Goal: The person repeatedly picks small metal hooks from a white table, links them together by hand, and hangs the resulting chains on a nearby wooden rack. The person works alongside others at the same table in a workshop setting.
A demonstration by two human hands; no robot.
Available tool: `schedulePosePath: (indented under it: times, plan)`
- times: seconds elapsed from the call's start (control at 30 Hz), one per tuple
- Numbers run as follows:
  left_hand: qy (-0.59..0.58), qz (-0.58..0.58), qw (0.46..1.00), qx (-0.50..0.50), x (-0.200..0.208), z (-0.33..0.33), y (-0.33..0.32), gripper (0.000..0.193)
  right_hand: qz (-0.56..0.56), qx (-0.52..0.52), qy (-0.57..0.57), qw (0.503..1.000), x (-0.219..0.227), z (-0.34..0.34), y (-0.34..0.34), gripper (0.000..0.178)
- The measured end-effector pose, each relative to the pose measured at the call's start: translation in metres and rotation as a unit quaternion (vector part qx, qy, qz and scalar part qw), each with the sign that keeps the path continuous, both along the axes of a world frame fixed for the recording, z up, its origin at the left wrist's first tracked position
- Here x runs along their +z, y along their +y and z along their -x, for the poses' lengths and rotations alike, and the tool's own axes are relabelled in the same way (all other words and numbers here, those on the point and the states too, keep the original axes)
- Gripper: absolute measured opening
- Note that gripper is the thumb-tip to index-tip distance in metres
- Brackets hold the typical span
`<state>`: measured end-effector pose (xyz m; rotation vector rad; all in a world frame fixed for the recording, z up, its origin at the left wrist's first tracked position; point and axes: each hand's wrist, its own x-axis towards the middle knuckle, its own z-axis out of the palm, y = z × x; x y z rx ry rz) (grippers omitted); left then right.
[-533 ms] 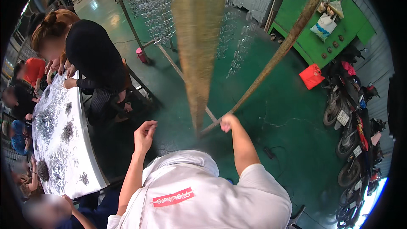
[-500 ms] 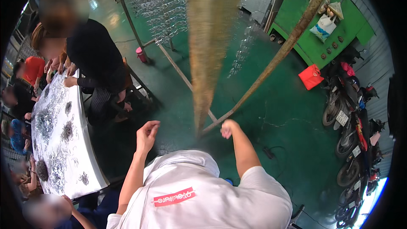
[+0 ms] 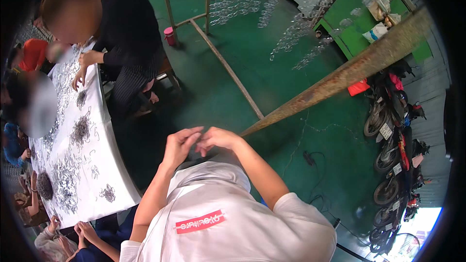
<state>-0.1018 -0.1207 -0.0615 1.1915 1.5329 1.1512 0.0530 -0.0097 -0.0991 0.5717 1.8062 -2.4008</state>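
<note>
My left hand [image 3: 178, 146] and my right hand [image 3: 218, 139] meet just in front of my white shirt [image 3: 242, 213]. The left is closed, with thumb and fingertips drawn together. My right hand is bent inward with its fingers curled beside the left fingertips. Anything between them is too small or hidden to make out. Just beyond my right hand, a rusty metal bar [image 3: 340, 75] of a frame slants up to the right. Strings of clear, shiny small parts [image 3: 242, 0] hang farther off, out of reach of both hands.
At left, a white-covered table [image 3: 119, 174] bears heaps of small dark pieces [image 3: 81, 131]. A person in black [image 3: 131, 24] leans over it, with others along its far side. Motorcycles [image 3: 388, 184] line the right wall near a green cabinet [image 3: 347, 29]. A pink bucket [image 3: 169, 36] stands behind.
My hands, apart before, have come together; the right moved left and the fingers now meet. The view has shifted, and the upright post that filled its middle is gone from there.
</note>
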Motion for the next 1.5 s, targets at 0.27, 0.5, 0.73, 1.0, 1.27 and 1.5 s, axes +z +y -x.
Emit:
schedulePosePath:
  times: [0.27, 0.5, 0.73, 1.0, 1.27, 1.5]
  plan:
    - [-0.016, -0.008, 0.955, 0.295, 0.022, 0.080, -0.066, 0.015, -0.035, 0.061, 0.037, 0.997, 0.026, 0.130, -0.043, 0.028]
    - [0.054, -0.017, 0.851, 0.522, 0.012, 0.129, -0.094, 0.014, -0.470, 0.183, 0.073, 0.860, 0.034, 0.229, -0.073, 0.025]
    - [0.185, 0.098, 0.674, 0.708, -0.051, 0.235, -0.139, 0.017, -0.476, 0.343, 0.099, 0.804, 0.003, 0.345, -0.058, 0.024]
    - [0.259, 0.269, 0.521, 0.768, -0.114, 0.350, -0.197, 0.032, -0.422, 0.456, 0.151, 0.769, -0.010, 0.456, -0.026, 0.025]
    - [0.334, 0.385, 0.614, 0.602, -0.141, 0.332, -0.183, 0.053, -0.363, 0.518, 0.162, 0.758, -0.023, 0.510, -0.035, 0.025]
    - [0.328, 0.243, 0.522, 0.749, -0.127, 0.331, -0.183, 0.029, -0.343, 0.546, 0.155, 0.749, -0.026, 0.518, -0.040, 0.025]
